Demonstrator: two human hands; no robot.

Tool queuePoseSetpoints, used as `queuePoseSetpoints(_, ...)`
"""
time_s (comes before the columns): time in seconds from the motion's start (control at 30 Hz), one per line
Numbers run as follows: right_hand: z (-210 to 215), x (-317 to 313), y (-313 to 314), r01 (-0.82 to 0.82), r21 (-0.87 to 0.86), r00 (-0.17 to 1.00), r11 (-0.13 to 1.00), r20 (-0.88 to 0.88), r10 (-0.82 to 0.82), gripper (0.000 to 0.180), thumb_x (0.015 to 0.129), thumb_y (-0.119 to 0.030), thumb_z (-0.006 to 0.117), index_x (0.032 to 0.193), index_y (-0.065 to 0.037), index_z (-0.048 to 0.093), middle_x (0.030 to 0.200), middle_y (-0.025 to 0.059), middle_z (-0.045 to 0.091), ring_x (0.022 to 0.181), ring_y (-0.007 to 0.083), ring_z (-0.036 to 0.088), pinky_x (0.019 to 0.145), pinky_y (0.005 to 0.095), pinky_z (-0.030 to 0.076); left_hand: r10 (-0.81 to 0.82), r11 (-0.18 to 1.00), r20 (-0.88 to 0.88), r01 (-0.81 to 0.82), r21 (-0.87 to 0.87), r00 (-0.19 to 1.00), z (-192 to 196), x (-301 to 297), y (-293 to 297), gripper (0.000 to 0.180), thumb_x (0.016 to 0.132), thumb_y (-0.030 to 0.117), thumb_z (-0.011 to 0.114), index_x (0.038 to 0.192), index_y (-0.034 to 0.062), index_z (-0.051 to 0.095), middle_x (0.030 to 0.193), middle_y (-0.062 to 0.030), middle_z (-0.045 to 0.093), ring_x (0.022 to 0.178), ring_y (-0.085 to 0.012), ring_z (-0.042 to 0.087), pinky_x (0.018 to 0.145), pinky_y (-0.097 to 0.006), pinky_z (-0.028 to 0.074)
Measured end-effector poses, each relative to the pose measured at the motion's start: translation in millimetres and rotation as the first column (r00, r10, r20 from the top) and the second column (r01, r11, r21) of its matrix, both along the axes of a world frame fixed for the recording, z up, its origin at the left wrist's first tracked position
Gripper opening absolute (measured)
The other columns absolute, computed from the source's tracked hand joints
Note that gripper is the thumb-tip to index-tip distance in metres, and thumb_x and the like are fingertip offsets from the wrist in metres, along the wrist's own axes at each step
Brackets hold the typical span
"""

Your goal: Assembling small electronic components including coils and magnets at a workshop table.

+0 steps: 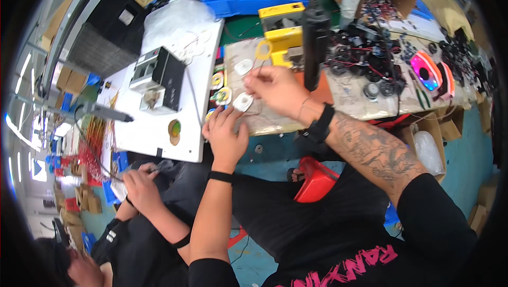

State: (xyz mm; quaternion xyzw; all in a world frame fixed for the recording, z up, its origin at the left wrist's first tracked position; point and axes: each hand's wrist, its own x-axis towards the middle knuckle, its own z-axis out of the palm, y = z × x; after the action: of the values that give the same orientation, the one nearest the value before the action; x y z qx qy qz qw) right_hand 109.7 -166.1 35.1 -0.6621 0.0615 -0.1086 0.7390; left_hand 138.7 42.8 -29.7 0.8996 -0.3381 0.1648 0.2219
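Note:
My left hand (226, 132) rests at the bench's front edge, fingers stretched out beside a small round white-and-yellow part with a green board (223, 96). A white rounded piece (243, 102) lies just past its fingertips. My right hand (278, 92), with a black band on the wrist, has its thumb and fingers pinched together above that piece. What the pinch holds, if anything, is too small to make out. Another white round piece (244, 67) lies beyond my right fingertips, and a thin wire loops near the bench edge.
Behind my hands stands a yellow holder (286, 43); a black post (315, 38) rises beside it. Black parts with red wires (365, 57) crowd the right, near a lit orange-and-black device (426, 73). A black-and-silver machine (159, 80) occupies the white table. At left a co-worker's hands (142, 185) work.

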Motion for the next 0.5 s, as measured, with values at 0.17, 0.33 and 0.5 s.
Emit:
queuePoseSetpoints(0.17, -49, 1, 17, 0.406, -0.688, 0.852, 0.602, 0.523, 0.023, 0.016, 0.096, -0.016, 0.062, 0.097, 0.000, 0.066, 0.087, 0.0112, 0.067, 0.088, 0.0216, 0.066, 0.078, 0.0372, 0.056, -0.213, 0.977, -0.058, 0.211, -0.031, 0.975, 6, 5, -8, 0.032, 0.090, 0.024, 0.070, 0.109, -0.0019, 0.070, 0.116, -0.0238, 0.067, 0.110, -0.0450, 0.060, 0.098, -0.053, 0.047)
queuePoseSetpoints(0.33, 5, -39, 58, 0.110, -0.291, 0.963, 0.950, 0.268, -0.030, 0.025, 0.095, -0.027, 0.065, 0.094, -0.002, 0.069, 0.080, 0.0167, 0.068, 0.069, 0.0270, 0.064, 0.066, 0.0428, 0.053, -0.136, 0.990, 0.145, 0.130, 0.055, 0.980, -13, 0, 20, 0.038, 0.087, 0.025, 0.074, 0.115, -0.0017, 0.071, 0.113, -0.0234, 0.070, 0.103, -0.0418, 0.065, 0.091, -0.054, 0.050)
queuePoseSetpoints(0.5, 5, -75, 44, 0.177, -0.303, 0.942, 0.936, 0.328, -0.072, 0.031, 0.097, -0.028, 0.062, 0.092, 0.000, 0.073, 0.081, 0.0190, 0.069, 0.069, 0.0318, 0.064, 0.065, 0.0453, 0.050, -0.034, 0.963, 0.457, -0.094, 0.254, 0.889, 8, -12, -40, 0.028, 0.091, 0.022, 0.065, 0.106, 0.0003, 0.075, 0.108, -0.0189, 0.073, 0.099, -0.0347, 0.068, 0.086, -0.048, 0.052)
